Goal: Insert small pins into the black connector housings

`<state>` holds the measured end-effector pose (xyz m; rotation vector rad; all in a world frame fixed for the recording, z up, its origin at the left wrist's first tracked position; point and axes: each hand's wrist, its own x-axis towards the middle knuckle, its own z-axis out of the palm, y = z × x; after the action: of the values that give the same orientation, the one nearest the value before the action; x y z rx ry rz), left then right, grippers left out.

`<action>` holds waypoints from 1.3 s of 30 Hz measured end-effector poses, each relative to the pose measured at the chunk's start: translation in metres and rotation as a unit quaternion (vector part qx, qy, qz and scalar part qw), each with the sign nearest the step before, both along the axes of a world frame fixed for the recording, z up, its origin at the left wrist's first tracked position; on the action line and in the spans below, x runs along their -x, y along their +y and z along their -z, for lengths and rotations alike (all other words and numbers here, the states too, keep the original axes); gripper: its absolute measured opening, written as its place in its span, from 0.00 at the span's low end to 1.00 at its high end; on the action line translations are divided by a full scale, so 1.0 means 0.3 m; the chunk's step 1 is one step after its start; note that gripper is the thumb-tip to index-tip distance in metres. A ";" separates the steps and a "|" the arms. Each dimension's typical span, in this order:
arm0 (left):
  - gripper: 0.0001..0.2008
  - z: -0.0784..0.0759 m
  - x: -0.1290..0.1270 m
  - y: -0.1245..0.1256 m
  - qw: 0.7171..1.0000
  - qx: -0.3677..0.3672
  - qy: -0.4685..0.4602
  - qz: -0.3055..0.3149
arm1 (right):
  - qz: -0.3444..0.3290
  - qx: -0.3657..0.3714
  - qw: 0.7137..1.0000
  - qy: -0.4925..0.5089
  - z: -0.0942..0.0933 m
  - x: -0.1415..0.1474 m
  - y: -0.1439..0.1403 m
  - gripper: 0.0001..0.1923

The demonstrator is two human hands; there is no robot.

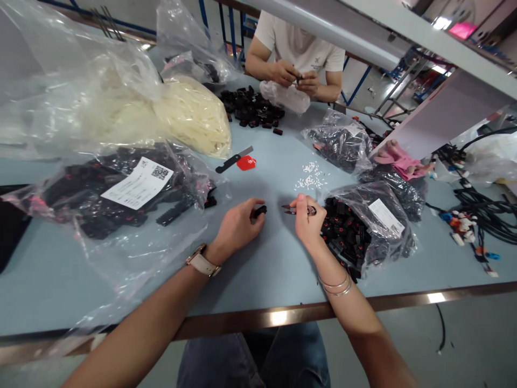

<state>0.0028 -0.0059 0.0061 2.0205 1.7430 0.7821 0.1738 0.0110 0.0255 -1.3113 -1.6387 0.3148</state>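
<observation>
- Fingers of my left hand (238,226) are curled around a small black plastic clip (259,211), which sticks out just past the fingertips, low over the blue table (258,280)
- My right hand (309,221) pinches a small pair of snips (291,209), its dark blades pointing left toward the clip, close but apart from it
- I judge the clip light, hard and rigid, a bit slick; I would hold it by its flat sides, near the middle, so it cannot twist
- I take the snips for thin and springy, best gripped at the handle end
- Just to my right an open bag of black parts (363,231) lies touching my wrist; white offcuts (310,177) sit scattered beyond
- Across the table another person's hands (297,78) work over a black pile (252,108)
</observation>
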 end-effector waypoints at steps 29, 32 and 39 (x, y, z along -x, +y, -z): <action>0.14 0.011 0.031 -0.012 0.976 -0.117 0.132 0.129 | -0.065 0.320 0.908 -0.261 -0.113 -0.100 0.025 0.15; 0.16 0.006 0.011 -0.024 0.963 -0.171 0.081 0.190 | -0.115 0.333 0.923 -0.153 -0.084 -0.035 0.005 0.22; 0.07 0.015 0.006 -0.022 0.978 -0.105 0.062 0.171 | -0.177 0.345 0.921 -0.042 -0.036 0.005 0.006 0.23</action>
<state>0.0009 -0.0125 0.0017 2.4710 1.3607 0.7646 0.1723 0.0128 0.0364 -1.5305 -1.9222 1.1538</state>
